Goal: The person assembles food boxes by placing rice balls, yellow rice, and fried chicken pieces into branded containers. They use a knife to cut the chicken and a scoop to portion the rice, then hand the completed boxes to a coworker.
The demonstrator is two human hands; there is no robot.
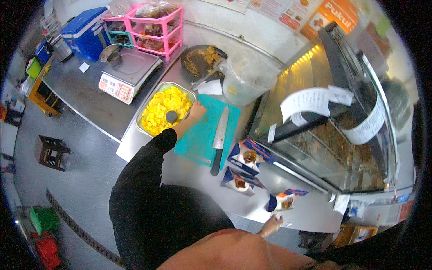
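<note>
Blurred skin [225,252] cut off below, left hand [196,110] by tray [139,126], right hand [272,226] near box [272,202], can't tell either grip's state

the knife [221,128] lies on the cutting board [198,139], right of the tray [148,102] (scale [132,72] farther left).

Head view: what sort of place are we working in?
Probably a takeaway food shop's preparation area, judging by a lit glass display cabinet, a digital weighing scale and open cardboard food boxes.

left hand [196,109]: reached far forward | right hand [271,226]: lower, fingers [278,220] seemingly bent, blurred
</note>
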